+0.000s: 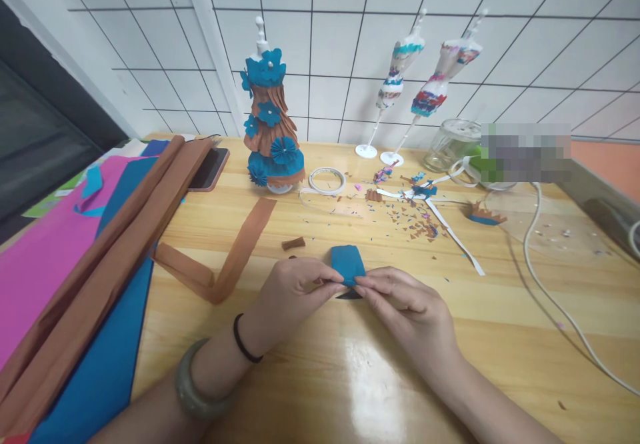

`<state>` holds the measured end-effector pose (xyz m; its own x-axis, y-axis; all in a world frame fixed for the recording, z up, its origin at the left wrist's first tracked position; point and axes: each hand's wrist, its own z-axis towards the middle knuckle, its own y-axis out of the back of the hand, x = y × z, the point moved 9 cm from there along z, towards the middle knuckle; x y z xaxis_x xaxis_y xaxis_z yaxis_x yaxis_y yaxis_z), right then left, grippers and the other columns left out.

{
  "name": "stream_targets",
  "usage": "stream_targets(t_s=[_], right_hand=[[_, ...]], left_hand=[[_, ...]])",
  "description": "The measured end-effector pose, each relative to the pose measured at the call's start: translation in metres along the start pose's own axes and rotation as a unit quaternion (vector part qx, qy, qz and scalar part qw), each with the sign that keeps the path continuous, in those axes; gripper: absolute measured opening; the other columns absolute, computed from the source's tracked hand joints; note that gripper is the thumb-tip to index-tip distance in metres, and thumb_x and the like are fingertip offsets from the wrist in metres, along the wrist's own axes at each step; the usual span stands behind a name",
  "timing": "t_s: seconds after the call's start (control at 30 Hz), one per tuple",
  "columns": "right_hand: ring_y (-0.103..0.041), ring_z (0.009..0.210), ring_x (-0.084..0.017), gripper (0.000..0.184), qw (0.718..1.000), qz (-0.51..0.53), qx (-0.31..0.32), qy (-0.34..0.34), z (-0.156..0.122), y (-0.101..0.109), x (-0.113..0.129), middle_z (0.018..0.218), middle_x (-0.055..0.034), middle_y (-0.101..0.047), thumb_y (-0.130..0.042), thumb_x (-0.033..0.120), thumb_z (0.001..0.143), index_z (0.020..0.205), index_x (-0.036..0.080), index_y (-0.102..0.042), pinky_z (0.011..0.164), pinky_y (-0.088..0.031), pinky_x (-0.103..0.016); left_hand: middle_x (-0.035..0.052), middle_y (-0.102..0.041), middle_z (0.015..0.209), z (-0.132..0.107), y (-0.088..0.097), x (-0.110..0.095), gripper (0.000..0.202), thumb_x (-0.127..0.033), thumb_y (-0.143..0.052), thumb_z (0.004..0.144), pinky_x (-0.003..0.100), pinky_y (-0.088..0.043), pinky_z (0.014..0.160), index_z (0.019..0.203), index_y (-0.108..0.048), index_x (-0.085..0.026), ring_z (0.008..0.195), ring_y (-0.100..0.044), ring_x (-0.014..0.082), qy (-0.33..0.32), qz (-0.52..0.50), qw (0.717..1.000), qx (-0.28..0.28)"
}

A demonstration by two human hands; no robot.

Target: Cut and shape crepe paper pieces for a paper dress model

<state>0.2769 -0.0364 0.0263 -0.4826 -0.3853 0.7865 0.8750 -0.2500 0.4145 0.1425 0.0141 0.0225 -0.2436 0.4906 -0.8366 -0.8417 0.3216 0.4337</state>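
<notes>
Mid-table (500, 327), left hand (287, 295) (right hand (407, 311) too) pinches paper (347, 261)

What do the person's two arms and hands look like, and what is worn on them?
Both forearms are bare, with no sleeves in view and no gloves. Behind the left hand, the wrist wears a thin black elastic band and, further up, a thick grey-green bangle. The right hand and wrist show no ring, watch or band.

three mannequins (271, 131) (399, 74) (443, 84), two hands (290, 292) (411, 311), one tape roll (327, 181)
</notes>
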Motion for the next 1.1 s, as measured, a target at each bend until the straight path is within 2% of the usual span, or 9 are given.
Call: stream_targets(t_s=[0.17, 0.37, 0.57, 0.73, 0.93, 1.1], right_hand=[[-0.065, 0.071, -0.016, 0.015, 0.999, -0.02, 0.017, -0.02, 0.0, -0.002, -0.003, 0.076, -0.0036, -0.069, -0.06, 0.013, 0.077, 0.082, 0.023, -0.07, 0.061, -0.054, -0.028], [-0.067, 0.067, -0.016, 0.012, 0.999, -0.02, 0.013, -0.046, -0.002, -0.004, -0.007, 0.078, -0.0029, -0.072, -0.063, 0.016, 0.075, 0.083, 0.022, -0.07, 0.062, -0.055, -0.027], [-0.067, 0.063, -0.015, 0.011, 0.999, -0.006, 0.021, -0.04, -0.001, -0.006, -0.003, 0.073, -0.0015, -0.072, -0.064, 0.015, 0.074, 0.08, 0.022, -0.07, 0.059, -0.055, -0.024], [-0.066, 0.059, -0.014, 0.01, 0.999, -0.008, 0.03, -0.045, 0.001, -0.007, -0.002, 0.07, -0.0016, -0.072, -0.062, 0.015, 0.075, 0.077, 0.021, -0.07, 0.057, -0.054, -0.023], [-0.067, 0.055, -0.016, 0.012, 0.993, 0.017, -0.004, -0.118, -0.003, -0.001, -0.016, 0.067, -0.0022, -0.072, -0.065, 0.023, 0.072, 0.082, 0.02, -0.07, 0.054, -0.056, -0.026], [-0.067, 0.058, -0.017, 0.008, 0.994, 0.032, -0.001, -0.103, -0.003, -0.002, -0.012, 0.071, -0.0028, -0.072, -0.064, 0.025, 0.074, 0.074, 0.022, -0.071, 0.058, -0.058, -0.028]], left_hand=[[-0.0004, -0.069, 0.07, 0.001, -0.003, -0.005, 0.008, -0.013, -0.061, 0.076, 0.02, -0.048, 0.062, 0.073, -0.066, -0.018, 0.065, -0.062, 0.0104, -0.006, 0.031, 0.999, 0.033], [-0.0006, -0.067, 0.07, 0.001, -0.005, -0.009, 0.01, -0.014, -0.057, 0.079, 0.02, -0.047, 0.063, 0.074, -0.065, -0.018, 0.066, -0.061, 0.0104, -0.028, 0.053, 0.997, 0.04], [0.0, -0.068, 0.072, -0.002, -0.01, -0.01, 0.009, -0.014, -0.057, 0.079, 0.021, -0.046, 0.067, 0.075, -0.065, -0.017, 0.07, -0.061, 0.0108, -0.039, 0.045, 0.997, 0.052], [0.0002, -0.069, 0.076, -0.001, -0.008, -0.005, 0.008, -0.014, -0.059, 0.077, 0.021, -0.047, 0.067, 0.081, -0.066, -0.018, 0.071, -0.062, 0.0112, -0.019, 0.04, 0.998, 0.041], [-0.0008, -0.069, 0.072, 0.0, -0.005, -0.005, 0.008, -0.014, -0.059, 0.077, 0.02, -0.047, 0.063, 0.076, -0.066, -0.018, 0.066, -0.061, 0.0106, -0.021, 0.038, 0.998, 0.036], [0.0006, -0.069, 0.072, 0.0, -0.002, -0.007, 0.009, -0.014, -0.059, 0.077, 0.022, -0.048, 0.066, 0.076, -0.067, -0.018, 0.068, -0.062, 0.012, -0.033, 0.032, 0.999, 0.026]])
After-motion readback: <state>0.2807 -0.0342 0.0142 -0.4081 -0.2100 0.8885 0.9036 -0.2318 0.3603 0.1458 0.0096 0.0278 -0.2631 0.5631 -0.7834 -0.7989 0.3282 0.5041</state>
